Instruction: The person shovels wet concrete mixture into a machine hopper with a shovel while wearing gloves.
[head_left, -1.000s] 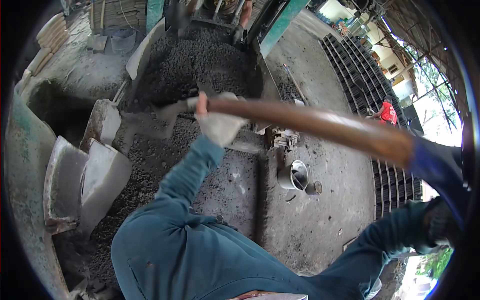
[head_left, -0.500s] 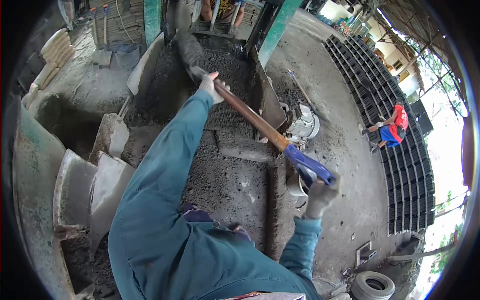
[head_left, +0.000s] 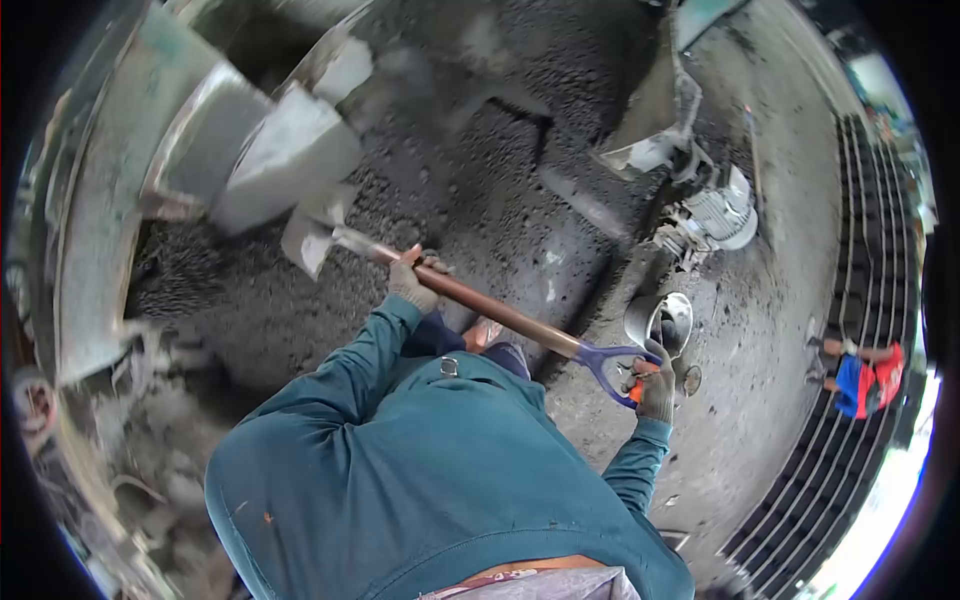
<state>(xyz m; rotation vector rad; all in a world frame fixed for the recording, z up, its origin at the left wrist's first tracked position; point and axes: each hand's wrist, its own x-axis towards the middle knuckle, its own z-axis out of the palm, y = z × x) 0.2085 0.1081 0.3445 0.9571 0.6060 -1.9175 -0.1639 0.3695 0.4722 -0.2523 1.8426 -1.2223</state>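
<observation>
The shovel (head_left: 490, 306) slants leftward from near the bucket (head_left: 640, 318). The left hand (head_left: 413, 281) wraps its fingers round the smooth brown shaft (head_left: 515, 320); the right hand's (head_left: 655, 388) clasp the looped blue grip (head_left: 596, 362). Beyond the bucket sits a ribbed grey motor (head_left: 722, 215).

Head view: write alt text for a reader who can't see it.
A person in a teal top holds a shovel over dark, gritty ground, left hand on the shaft, right hand on the blue handle. To the right are a motor and a bucket; farther off, someone in red.
</observation>
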